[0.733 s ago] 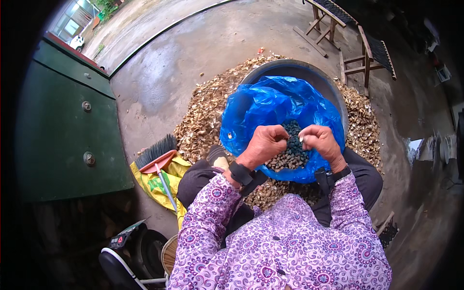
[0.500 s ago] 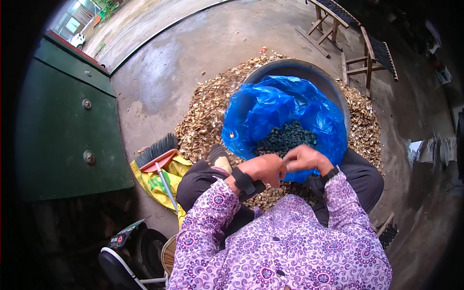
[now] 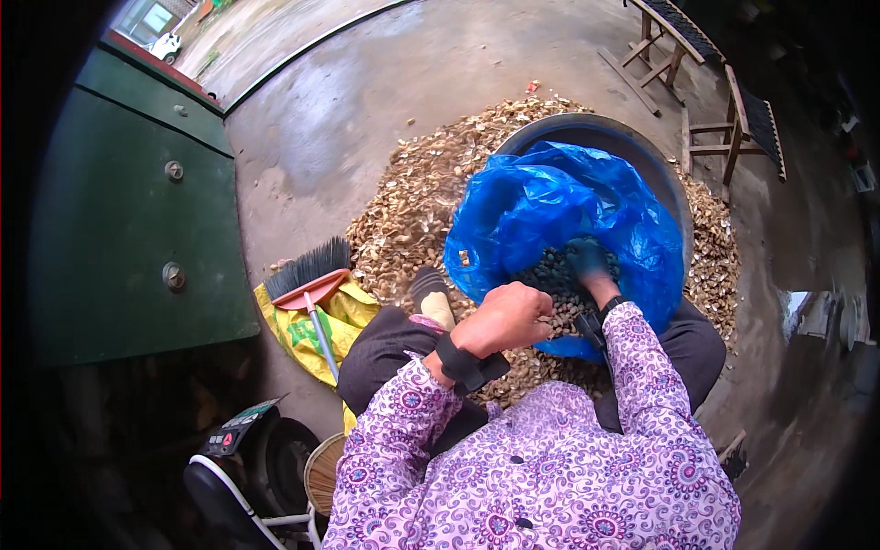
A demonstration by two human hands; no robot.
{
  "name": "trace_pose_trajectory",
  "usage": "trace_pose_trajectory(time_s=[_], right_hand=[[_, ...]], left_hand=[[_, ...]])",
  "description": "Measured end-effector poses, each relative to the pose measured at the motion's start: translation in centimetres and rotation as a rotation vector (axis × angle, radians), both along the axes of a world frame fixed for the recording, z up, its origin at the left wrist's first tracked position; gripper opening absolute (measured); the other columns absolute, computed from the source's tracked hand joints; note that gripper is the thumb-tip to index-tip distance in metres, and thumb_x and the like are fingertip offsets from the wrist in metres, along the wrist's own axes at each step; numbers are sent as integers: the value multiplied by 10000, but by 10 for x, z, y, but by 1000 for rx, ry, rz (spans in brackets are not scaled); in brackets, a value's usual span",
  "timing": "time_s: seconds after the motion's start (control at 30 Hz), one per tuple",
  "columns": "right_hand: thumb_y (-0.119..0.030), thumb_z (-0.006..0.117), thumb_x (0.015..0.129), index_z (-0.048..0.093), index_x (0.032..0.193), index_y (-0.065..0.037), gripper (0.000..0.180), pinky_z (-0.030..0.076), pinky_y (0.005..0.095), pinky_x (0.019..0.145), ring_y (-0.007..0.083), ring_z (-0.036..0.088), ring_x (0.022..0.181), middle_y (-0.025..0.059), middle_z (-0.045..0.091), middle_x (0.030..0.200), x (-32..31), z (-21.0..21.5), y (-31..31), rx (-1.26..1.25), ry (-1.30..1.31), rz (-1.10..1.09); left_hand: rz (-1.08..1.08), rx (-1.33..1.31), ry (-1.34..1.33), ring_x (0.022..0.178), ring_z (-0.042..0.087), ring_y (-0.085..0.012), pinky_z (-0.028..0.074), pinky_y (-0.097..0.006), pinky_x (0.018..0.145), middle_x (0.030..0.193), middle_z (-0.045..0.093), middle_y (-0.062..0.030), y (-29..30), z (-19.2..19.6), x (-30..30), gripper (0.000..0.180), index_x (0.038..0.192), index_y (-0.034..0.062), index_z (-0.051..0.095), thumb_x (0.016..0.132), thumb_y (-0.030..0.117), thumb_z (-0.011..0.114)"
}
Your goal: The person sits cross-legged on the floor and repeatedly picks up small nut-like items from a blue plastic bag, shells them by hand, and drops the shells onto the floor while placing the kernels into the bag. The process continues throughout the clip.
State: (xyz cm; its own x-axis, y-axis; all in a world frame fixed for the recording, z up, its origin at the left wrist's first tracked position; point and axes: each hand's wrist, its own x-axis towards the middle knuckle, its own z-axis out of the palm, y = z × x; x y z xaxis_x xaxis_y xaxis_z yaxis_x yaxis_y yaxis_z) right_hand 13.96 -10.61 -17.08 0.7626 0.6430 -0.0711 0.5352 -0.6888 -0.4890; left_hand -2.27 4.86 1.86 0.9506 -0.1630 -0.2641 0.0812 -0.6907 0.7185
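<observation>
My left hand (image 3: pixel 510 317) is closed in a loose fist over the near left edge of a blue plastic bag (image 3: pixel 486 225). What its fingers hold, if anything, is hidden. My right hand (image 3: pixel 591 259) reaches down into the bag, its fingers among a heap of small rounded kernels (image 3: pixel 545 270). Blue shade tints that hand, and its fingertips do not show. The bag lies open inside a wide grey metal basin (image 3: pixel 667 188) in front of me. Black bands circle both my wrists.
Broken tan shells, like peanut shells (image 3: pixel 408 215), lie spread around the basin. On the left, a broom (image 3: pixel 312 280) rests on a yellow sack (image 3: pixel 298 335) beside a green metal door (image 3: pixel 137 229). Wooden folding stools (image 3: pixel 729 137) stand at the far right.
My right hand has moved away from my left, down into the bag among the kernels. My left hand stays closed near the bag's edge. The whole view has shifted slightly.
</observation>
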Motion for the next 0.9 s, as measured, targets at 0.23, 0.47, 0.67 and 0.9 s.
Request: trace_pose_trajectory(time_s=[0.23,0.47,0.67,0.9], right_hand=[[-123,629,665,632,803,-59,152,461,357,721,306,585,805,157,601,799,-4,-2,-3,50,-37,-122],[-93,651,667,573,975,17,337,453,296,724,154,557,794,74,593,879,-28,98,-9,638,626,-157],[25,634,698,522,1003,-17,328,453,225,725,109,555,806,28,576,884,-66,171,-24,687,497,-133],[-62,651,714,551,1006,-34,310,460,255,726,127,567,831,41,598,839,-71,182,-38,777,312,-82]], left_hand=[[-17,-51,42,690,601,-302,466,-372,616,700,605,-161,-6,3,9,222,819,19,626,679,189,605],[710,-961,129,565,554,-86,447,-210,483,675,585,-36,-9,-10,22,176,835,0,590,792,170,584],[625,-1056,328,608,553,-97,470,-211,549,769,584,-52,-29,-12,31,283,917,-10,562,811,248,606],[545,-1206,295,653,564,-122,475,-231,589,794,594,-63,-33,-9,36,276,950,-17,579,771,180,651]])
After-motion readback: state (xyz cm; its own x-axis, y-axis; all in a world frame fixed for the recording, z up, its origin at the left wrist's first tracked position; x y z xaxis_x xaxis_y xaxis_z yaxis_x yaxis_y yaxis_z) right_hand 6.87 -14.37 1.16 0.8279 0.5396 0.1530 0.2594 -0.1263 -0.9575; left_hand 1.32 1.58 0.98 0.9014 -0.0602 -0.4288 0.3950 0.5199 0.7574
